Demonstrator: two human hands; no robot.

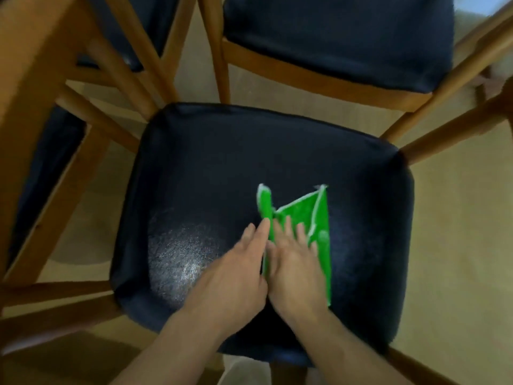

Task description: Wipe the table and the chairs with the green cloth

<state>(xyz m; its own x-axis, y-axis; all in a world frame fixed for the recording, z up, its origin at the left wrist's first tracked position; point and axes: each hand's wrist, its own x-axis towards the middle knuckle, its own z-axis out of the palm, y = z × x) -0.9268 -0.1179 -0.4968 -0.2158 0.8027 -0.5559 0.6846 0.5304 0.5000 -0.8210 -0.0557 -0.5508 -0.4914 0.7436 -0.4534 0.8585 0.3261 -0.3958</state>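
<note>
Your right hand lies with its fingers straight and spread flat on the green cloth. Nothing is curled or pinched; this flat contact loads the cloth evenly against the surface below, which suits wiping. Your left hand lies beside it, touching along the inner edge, fingers extended, with the fingertips reaching the cloth's left fold. Judge this as a steadying or straightening contact rather than a grip.

The cloth is partly folded, with two corners standing up beyond your fingertips. It rests on the dark seat cushion of the near chair, right of the cushion's centre. Left of centre on the same cushion is a pale glossy patch; whether it is moisture or reflected light cannot be determined.

Beyond the cushion's far edge stands a second chair with a matching dark seat. To the cushion's far left, wooden legs and rails cross. Light flooring surrounds the cushion.

Assessment: seat wiping is in progress; much of the cushion's far half appears not yet covered.
</note>
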